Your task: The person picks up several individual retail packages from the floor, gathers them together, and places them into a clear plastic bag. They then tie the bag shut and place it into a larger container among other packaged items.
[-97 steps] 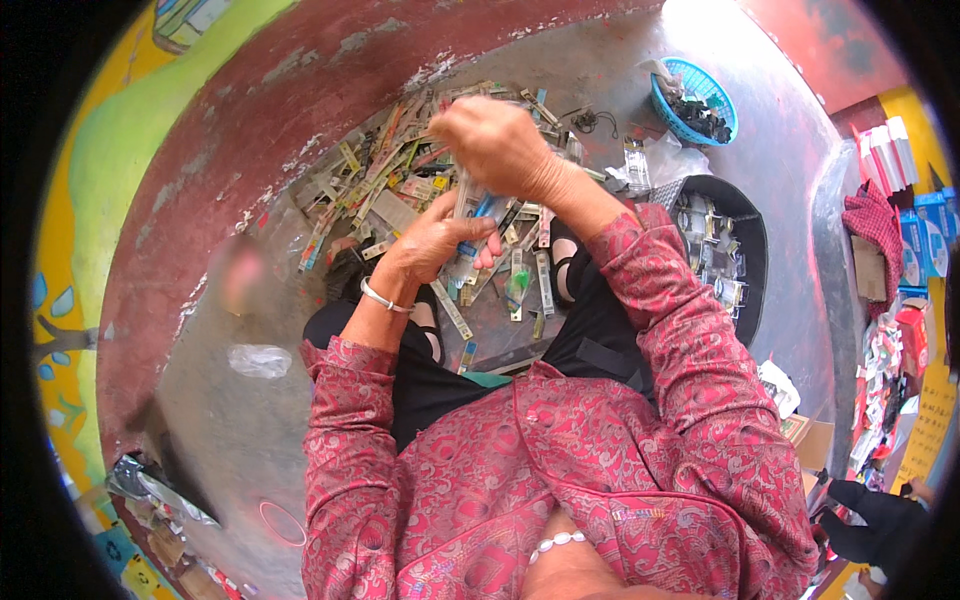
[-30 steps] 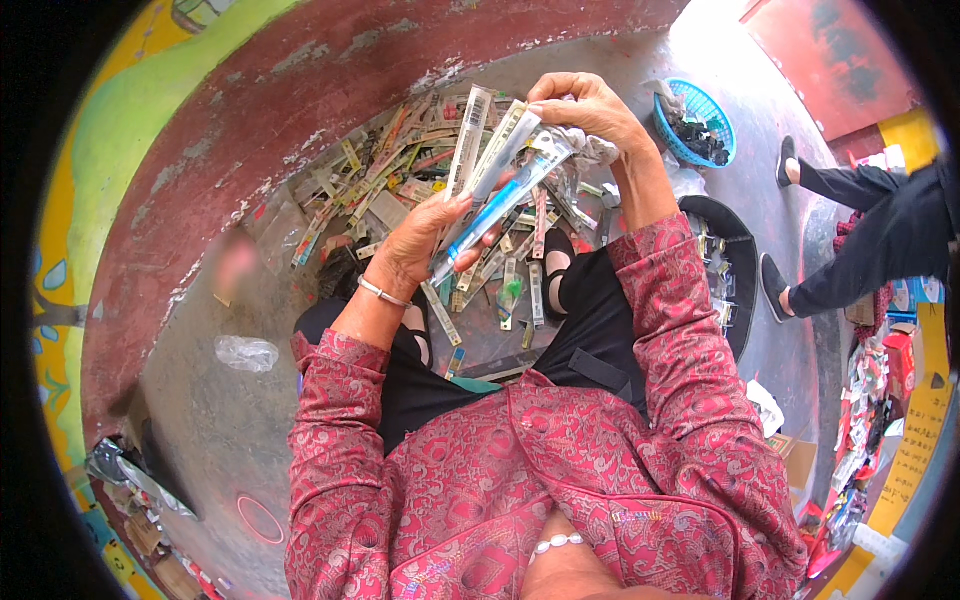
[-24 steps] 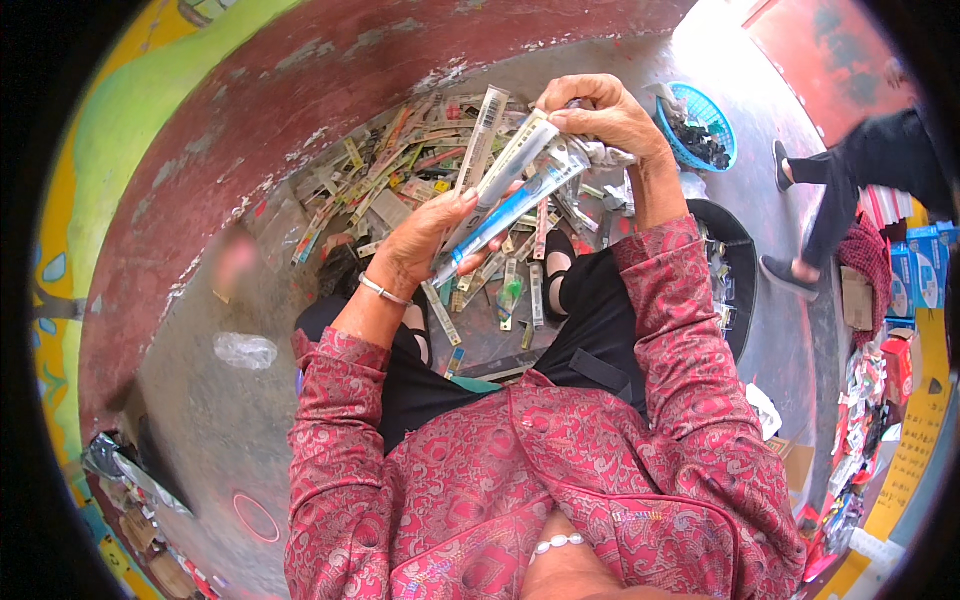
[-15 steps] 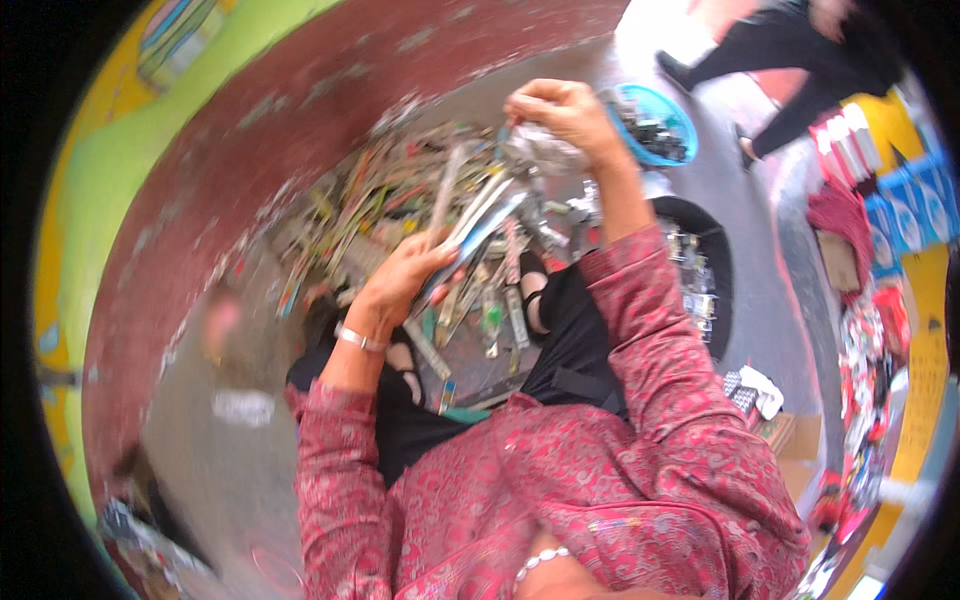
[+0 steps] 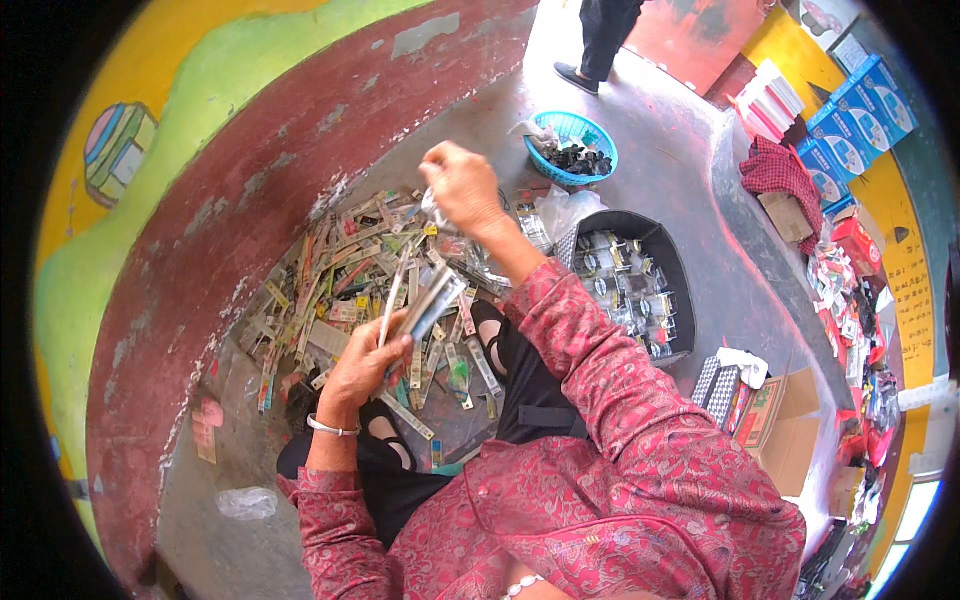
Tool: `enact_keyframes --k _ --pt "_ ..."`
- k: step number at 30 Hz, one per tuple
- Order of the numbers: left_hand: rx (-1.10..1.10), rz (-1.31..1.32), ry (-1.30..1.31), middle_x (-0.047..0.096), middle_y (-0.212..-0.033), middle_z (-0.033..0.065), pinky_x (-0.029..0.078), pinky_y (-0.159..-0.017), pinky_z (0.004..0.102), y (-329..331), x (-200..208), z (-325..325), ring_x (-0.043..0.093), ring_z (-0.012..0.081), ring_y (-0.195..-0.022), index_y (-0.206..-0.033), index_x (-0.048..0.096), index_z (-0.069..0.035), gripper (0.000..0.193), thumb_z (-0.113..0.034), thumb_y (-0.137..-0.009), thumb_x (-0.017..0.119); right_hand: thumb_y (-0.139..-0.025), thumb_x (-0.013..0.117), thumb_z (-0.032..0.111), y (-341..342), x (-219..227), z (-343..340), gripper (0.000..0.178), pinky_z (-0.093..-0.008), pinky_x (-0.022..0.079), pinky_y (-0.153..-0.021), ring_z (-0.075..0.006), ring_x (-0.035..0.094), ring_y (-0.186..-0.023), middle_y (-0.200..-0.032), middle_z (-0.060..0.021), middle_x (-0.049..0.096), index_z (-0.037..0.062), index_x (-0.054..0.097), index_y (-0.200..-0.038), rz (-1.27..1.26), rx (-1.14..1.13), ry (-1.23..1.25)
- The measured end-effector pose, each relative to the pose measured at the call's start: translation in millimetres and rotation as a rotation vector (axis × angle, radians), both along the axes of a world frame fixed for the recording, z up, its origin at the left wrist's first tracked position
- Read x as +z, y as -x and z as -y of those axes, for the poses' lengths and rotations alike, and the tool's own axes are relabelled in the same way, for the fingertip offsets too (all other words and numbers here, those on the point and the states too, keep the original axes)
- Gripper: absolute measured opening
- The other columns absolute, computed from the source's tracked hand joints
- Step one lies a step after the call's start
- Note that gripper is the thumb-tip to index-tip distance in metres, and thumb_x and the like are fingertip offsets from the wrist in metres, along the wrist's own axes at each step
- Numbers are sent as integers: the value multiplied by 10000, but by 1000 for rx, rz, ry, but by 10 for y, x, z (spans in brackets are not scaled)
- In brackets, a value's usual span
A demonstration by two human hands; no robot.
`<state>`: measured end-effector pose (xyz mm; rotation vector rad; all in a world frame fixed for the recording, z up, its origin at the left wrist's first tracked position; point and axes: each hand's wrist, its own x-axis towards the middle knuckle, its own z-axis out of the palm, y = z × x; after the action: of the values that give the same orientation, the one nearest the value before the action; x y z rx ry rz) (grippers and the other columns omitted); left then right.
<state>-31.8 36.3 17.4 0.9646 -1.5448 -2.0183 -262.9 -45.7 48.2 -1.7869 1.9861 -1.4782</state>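
Observation:
In front of me, my left hand is closed around a small stack of flat narrow strips, with silvery and bluish faces. One thin pale strip sticks up apart from the rest. My right hand, held higher and farther out, pinches a bit of clear crinkled plastic; its exact form is partly hidden by the fingers. Beneath both hands spreads a loose pile of long printed packaging strips in several colours, reaching to my feet.
A blue basket of black pieces stands beyond the pile. Nearer, at right, is a black tub with clear-and-metal items. An open cardboard box sits beside my right sleeve. Crumpled plastic lies on the left floor. A person's leg shows far off.
My right hand has moved left with a smaller bit of plastic showing at its fingers. The left hand, still holding the strips, is lower. The view has turned, and the far person has shifted.

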Motion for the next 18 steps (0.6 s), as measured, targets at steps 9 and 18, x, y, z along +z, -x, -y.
enact_keyframes --k 9,18 --pt "524 78 208 484 -632 4 376 -395 192 77 -111 166 455 63 -438 -1001 484 -39 164 -134 -868 505 -713 687 451 -436 -120 -241 492 -266 417 -485 -97 512 -552 -668 -44 570 -23 622 -828 607 653 -731" --pt "188 -93 -31 588 -844 34 488 -608 256 -32 97 139 584 138 -683 -999 502 -16 295 -212 -804 606 -758 651 111 -486 -226 -230 185 -274 511 -604 -153 615 -648 -761 -90 632 -29 609 -871 938 728 -718"
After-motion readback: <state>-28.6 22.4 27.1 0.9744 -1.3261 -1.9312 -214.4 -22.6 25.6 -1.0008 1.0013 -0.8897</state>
